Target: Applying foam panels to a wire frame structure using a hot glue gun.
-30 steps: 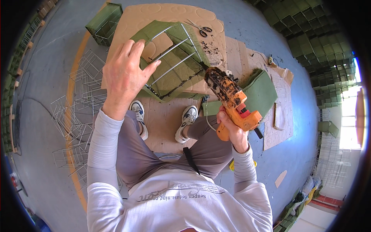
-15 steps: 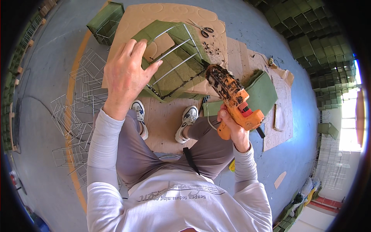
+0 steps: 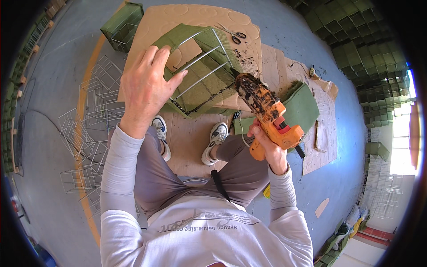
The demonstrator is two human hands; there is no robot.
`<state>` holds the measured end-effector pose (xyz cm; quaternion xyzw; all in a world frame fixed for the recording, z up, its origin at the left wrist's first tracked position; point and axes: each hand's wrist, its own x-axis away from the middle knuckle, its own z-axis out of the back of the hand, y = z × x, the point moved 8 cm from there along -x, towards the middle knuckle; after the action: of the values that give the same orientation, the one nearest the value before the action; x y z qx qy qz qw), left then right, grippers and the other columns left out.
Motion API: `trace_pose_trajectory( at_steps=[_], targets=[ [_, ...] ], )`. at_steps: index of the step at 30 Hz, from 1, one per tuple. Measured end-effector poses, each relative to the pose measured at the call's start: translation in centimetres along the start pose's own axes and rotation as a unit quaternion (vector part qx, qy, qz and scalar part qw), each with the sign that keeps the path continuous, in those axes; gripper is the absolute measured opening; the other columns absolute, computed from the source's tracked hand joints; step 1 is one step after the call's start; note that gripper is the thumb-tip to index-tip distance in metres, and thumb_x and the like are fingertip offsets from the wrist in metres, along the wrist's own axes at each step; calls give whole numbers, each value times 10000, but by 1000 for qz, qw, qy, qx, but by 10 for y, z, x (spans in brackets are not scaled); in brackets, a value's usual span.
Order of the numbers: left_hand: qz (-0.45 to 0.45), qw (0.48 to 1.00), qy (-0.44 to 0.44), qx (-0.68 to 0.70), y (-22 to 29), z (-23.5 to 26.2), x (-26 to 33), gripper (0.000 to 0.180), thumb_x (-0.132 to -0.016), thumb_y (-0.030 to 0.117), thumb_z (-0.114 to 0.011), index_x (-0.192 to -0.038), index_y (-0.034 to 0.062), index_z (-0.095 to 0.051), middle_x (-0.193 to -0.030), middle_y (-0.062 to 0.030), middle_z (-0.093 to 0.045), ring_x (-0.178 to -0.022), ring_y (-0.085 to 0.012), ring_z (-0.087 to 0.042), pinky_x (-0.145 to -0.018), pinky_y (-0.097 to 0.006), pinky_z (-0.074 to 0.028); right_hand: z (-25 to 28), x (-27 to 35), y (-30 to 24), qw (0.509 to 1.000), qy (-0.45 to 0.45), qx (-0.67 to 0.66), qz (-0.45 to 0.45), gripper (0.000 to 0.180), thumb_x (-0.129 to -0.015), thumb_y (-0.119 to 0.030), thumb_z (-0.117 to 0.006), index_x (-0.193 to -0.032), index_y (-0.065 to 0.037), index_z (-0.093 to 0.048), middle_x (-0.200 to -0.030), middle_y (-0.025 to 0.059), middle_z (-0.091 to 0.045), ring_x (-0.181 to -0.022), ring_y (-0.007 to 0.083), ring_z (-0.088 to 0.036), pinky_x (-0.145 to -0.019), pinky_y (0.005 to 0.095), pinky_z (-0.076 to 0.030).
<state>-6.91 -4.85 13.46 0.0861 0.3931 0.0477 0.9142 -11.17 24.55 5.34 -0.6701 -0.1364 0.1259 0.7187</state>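
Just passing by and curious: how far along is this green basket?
Green fabric already covers most of the wire basket. The left hand grips its edge and the right hand aims the orange glue gun at a corner. Bare wire frames and fabric pieces lie nearby, so more seems left.

Scissors on cardboard, behind frame

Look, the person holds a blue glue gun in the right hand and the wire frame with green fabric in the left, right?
Not quite: the glue gun is orange, not blue, as the head view shows. The right hand does hold it, and the left hand holds the wire frame with green fabric.
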Motion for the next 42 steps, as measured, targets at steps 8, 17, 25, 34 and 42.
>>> trace_pose_trajectory(
  at_steps=[8, 17, 25, 34, 42],
  targets=[
    [-3, 1000, -1, 5, 1, 0, 1, 519, -671, 287, -874, -1073, 32, -665, -955, -57, -634, -831, -214, -653, -637, -333, -552, -2, -5, -6, 1000, -9, -22, 9, 329, -905, -225, -766, -1110, 0, -642, -926, 31, -667, -804, 112, -630, -742, 270, -526],
    [1, 1000, 1, 0, 0, 0, 0, 522, -664, 282, -877, -1073, 35, -666, -944, -54, -630, -831, -212, -654, -634, -331, -553, 2, 0, 1, 1000, 4, -16, -11, 325, -898, -209, -771, -1111, 7, -653, -933, 27, -667, -796, 107, -628, -739, 271, -529],
    [-5, 1000, 11, -3, -1, 0, 1, 524, -661, 285, -877, -1074, 43, -663, -932, -45, -624, -818, -201, -651, -623, -327, -550, 2, -1, 4, 1000, 5, 1, -24, 309, -885, -208, -785, -1087, -8, -663, -899, 16, -669, -786, 101, -623, -738, 261, -523],
    [-1, 1000, 1, 14, 2, 1, 1, 512, -666, 260, -871, -1084, 52, -659, -909, -26, -600, -793, -192, -647, -589, -317, -536, -1, -7, -7, 999, -10, 32, -5, 302, -890, -217, -782, -1087, -19, -666, -882, 7, -667, -786, 96, -618, -740, 255, -518],
    [-3, 1000, 7, 20, 1, 1, 1, 515, -660, 253, -875, -1083, 50, -662, -913, -29, -601, -792, -191, -648, -588, -316, -534, 2, -8, -1, 999, -8, 31, -11, 304, -884, -220, -789, -1089, -21, -684, -908, 14, -689, -812, 95, -635, -758, 257, -524]
  ],
)
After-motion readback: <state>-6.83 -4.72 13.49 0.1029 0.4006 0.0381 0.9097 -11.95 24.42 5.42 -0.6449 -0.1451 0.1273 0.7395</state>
